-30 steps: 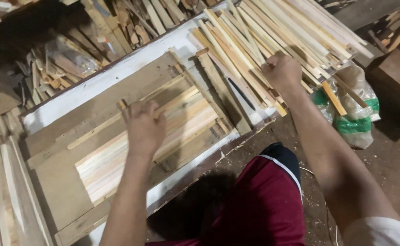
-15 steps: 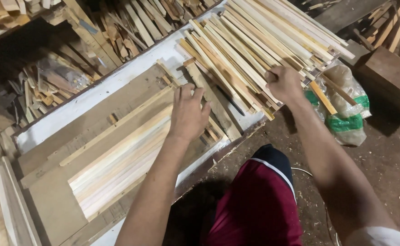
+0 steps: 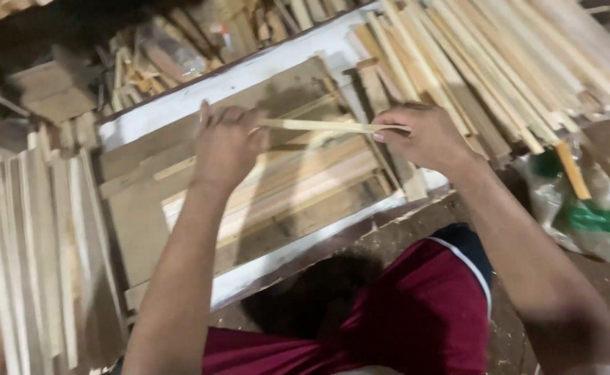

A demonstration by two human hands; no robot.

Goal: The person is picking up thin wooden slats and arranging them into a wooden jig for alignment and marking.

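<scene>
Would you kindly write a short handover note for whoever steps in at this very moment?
Left hand: holds one end of a thin wooden strip.
Right hand: grips the strip's other end, level above the wooden frame.
Done: several pale slats lie side by side inside the frame.
Left: the held strip is not yet laid down; a big pile of strips waits at the right.

loose strip pile (image 3: pixel 499 62) top right | plastic bag (image 3: pixel 582 208) right | wood offcuts (image 3: pixel 159 55) top left
</scene>
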